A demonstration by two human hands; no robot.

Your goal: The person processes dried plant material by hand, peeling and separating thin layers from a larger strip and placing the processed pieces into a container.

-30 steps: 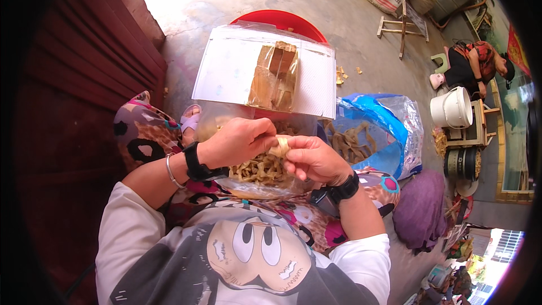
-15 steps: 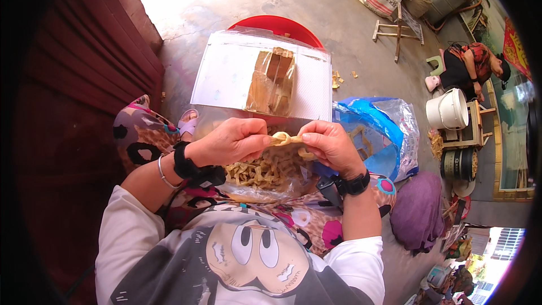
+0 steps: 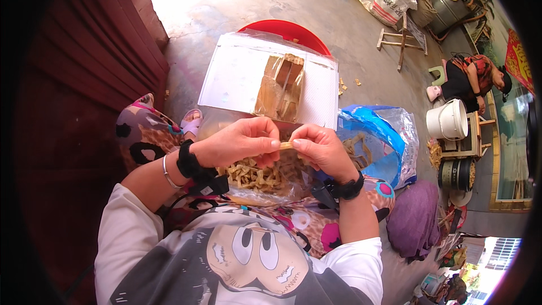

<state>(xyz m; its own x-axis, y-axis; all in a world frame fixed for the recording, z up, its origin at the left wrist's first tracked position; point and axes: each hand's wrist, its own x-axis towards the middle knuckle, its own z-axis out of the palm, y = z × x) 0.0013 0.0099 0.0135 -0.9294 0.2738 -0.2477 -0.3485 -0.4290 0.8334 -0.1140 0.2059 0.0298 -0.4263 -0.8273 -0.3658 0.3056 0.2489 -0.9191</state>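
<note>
Between my two hands, over my lap, is a short pale-yellow strip [image 3: 286, 146] that looks like tofu skin. My left hand [image 3: 243, 142] pinches its left end between thumb and finger. The right end is in the pinch of my right hand [image 3: 320, 149], and the fingertips of both hands almost meet. Only a small part of the strip shows; the fingers hide the rest. Below my hands, a heap of yellow knotted pieces [image 3: 254, 176] lies in clear plastic [image 3: 254, 196]. More long strips [image 3: 359, 149] lie in an open blue-and-clear bag [image 3: 398, 135] at my right.
Ahead, a white board [image 3: 228, 79] carries a brown block wrapped in clear film [image 3: 274, 93], over a red basin [image 3: 307, 38]. On the right are a purple cloth bundle [image 3: 415, 220], a white bucket [image 3: 447, 121] and a person bending [image 3: 471, 76]. A dark red curtain [image 3: 84, 79] hangs at left.
My hands have drawn closer together. The knot that showed between them is now hidden, leaving just a short bit of strip in sight. The view has shifted slightly.
</note>
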